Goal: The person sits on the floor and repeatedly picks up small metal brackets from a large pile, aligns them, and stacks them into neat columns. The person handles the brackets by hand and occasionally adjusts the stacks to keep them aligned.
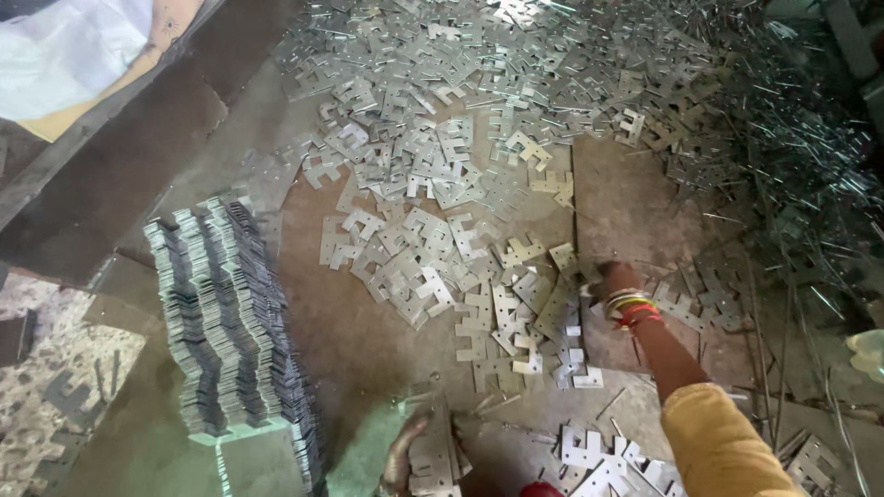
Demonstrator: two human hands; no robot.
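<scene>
Fingers of right hand [615, 276] reaching down onto scattered flat silvery stamped metal plates [433, 267] on the floor [341, 331]; fingertips hidden behind the knuckles, so cannot tell whether closed on a plate or just touching. Wrist with coloured bangles [632, 308], mustard-yellow sleeve [718, 442] below. Left hand [405, 456] low at bottom edge, fingers curled around a small handheld stack of the same plates [435, 458], gripping it edge-on.

Plates: thin notched sheet-metal blanks, stiff, light singly, likely heavy once stacked. Smooth shiny faces, probably slippery; cut edges and corners look sharp. Lying flat and overlapping, so hard to pinch from above; best taken at an overhanging edge or a notch, sliding one off its neighbour. Nearest loose ones just beside right hand at [562, 317]; more by the knee at [608, 456].

Around: tall tidy grey stacked rows of sorted plates [230, 322] well to the left, leaning slightly, apart from both hands. Big loose heap of plates [479, 64] across the top. Tangle of thin shiny metal strips and offcuts [810, 184] on the right, near right hand, likely to snag fingers or sleeve. Dark wooden plank [110, 175] upper left, white plastic sheet [64, 51] in the corner. Speckled stone floor patch [46, 396] lower left.
</scene>
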